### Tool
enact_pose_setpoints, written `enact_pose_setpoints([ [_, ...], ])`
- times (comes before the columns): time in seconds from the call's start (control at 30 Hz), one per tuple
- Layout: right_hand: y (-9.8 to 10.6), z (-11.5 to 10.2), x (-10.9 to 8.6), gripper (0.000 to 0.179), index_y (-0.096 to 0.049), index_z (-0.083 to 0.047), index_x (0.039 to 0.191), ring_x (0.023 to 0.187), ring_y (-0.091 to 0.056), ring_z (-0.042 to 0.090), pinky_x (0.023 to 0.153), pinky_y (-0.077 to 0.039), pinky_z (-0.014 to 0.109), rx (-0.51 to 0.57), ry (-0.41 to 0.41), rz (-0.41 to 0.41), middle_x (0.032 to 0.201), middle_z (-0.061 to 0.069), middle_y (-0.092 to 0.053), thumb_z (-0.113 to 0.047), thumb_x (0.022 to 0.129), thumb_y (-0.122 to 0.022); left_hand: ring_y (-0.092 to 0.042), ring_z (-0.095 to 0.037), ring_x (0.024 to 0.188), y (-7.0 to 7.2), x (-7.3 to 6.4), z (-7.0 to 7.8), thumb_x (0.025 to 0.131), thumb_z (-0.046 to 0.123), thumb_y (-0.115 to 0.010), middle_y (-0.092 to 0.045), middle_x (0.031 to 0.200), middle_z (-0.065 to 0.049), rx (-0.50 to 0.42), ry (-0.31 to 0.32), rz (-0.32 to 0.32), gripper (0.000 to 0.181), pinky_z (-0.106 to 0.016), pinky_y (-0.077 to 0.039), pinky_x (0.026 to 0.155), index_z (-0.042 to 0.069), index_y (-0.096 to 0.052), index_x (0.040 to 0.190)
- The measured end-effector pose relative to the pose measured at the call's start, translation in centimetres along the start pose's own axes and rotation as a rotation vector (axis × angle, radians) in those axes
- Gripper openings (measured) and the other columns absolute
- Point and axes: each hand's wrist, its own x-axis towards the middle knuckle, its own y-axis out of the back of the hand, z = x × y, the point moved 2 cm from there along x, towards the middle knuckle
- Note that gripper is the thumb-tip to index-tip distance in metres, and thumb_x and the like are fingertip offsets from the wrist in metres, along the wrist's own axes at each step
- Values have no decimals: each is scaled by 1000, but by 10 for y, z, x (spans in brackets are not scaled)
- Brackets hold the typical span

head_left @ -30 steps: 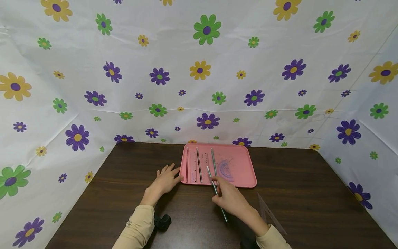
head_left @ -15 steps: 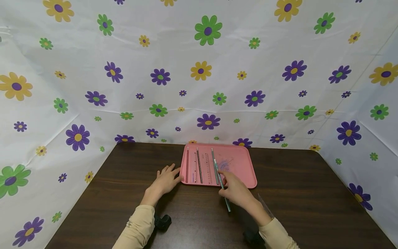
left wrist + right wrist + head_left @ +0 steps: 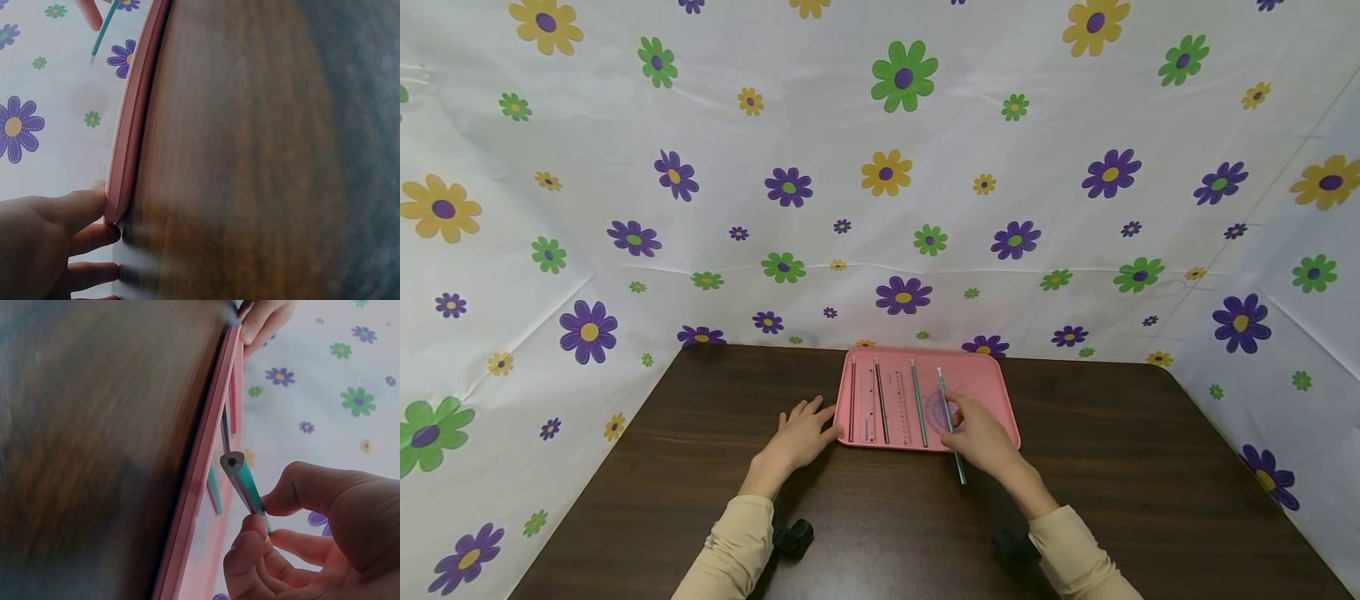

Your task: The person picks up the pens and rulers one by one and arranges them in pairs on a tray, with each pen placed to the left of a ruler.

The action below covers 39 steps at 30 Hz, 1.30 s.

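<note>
A pink tray (image 3: 988, 379) lies at the back of the table. My left hand (image 3: 801, 437) touches its front left corner, fingers spread; in the left wrist view the thumb and index finger lie either side of that corner. My right hand (image 3: 988, 437) pinches a green pencil (image 3: 944, 392) over the tray's right half, its lower end past the front rim. The right wrist view shows the pencil's (image 3: 250, 490) sharpened end facing the camera. On the tray lie a red pencil (image 3: 852, 400), a black pencil (image 3: 882, 404), another green pencil (image 3: 919, 404), two clear rulers (image 3: 901, 408) and a clear protractor (image 3: 935, 414), partly covered.
Dark wooden table (image 3: 715, 467) extends to both sides of the tray. A white cloth with flowers (image 3: 820, 308) hangs right behind the table's back edge. A black wrist device (image 3: 792, 538) sits by the left sleeve.
My right hand has carried the green pencil to the right, from left of the tray's green pencil to over the protractor, and turned it slightly more upright in view. The left hand has stayed put.
</note>
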Motion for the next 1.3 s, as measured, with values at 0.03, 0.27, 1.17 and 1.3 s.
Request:
enact_pose_setpoints([
  [0.03,1,2,2,68,-53,6,137,69,-50,15,59,-41,27,12,-8,-1,86,9,-58,-4,73,-73,-24,-48,147,0,0,0,102,38,-53,-33,158,-23,0,0,0,54,-74,-14,113,10,-48,148],
  [0.27,2,17,16,66,-54,6,137,70,-52,17,60,-42,28,3,-41,21,86,10,-60,-4,75,-75,-25,-49,147,0,-2,1,102,38,-53,-34,158,-24,1,2,-3,53,-73,-15,113,9,-50,147],
  [1.17,-1,46,40,44,-66,8,121,77,-52,21,70,-40,32,-68,-54,70,77,6,-58,-4,79,-69,-25,-48,147,-2,-1,-1,103,38,-51,-32,159,-23,4,4,-8,53,-73,-15,113,10,-48,148],
  [1.3,-2,47,42,40,-68,10,115,72,-49,20,65,-36,30,-85,-26,69,72,6,-53,-1,77,-66,-25,-48,147,0,-1,-1,103,37,-52,-33,159,-23,-1,5,-7,53,-73,-15,113,10,-49,148],
])
